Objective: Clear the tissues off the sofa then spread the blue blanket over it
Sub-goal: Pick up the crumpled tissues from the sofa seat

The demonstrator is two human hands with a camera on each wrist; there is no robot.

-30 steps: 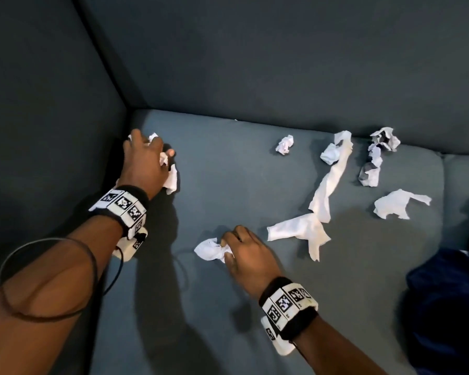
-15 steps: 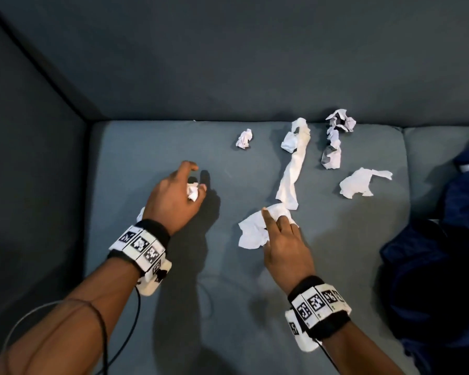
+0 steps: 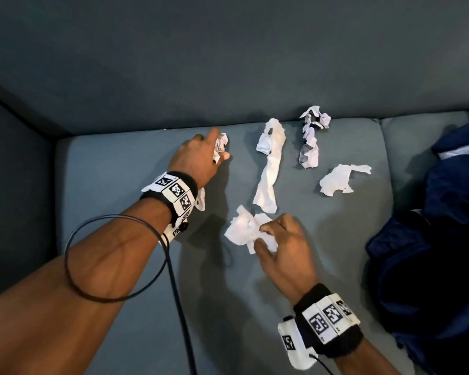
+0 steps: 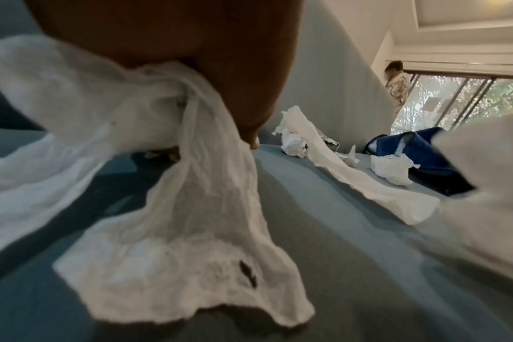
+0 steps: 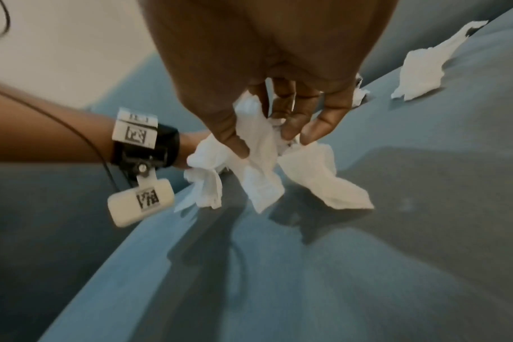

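We judge the tissues (image 3: 268, 169) light, soft, tearable; pinch mid-wad. Left hand (image 3: 198, 155) and right hand (image 3: 282, 247) each clutch tissue.

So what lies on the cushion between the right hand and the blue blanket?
Nothing: in the head view the seat cushion is bare between the right hand and the blue blanket. The nearest loose tissue lies farther back.

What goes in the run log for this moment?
phase: clearing tissues | left hand: holds tissues, reaching small wad | right hand: grips tissue | loose tissues remain | blanket: bunched, right
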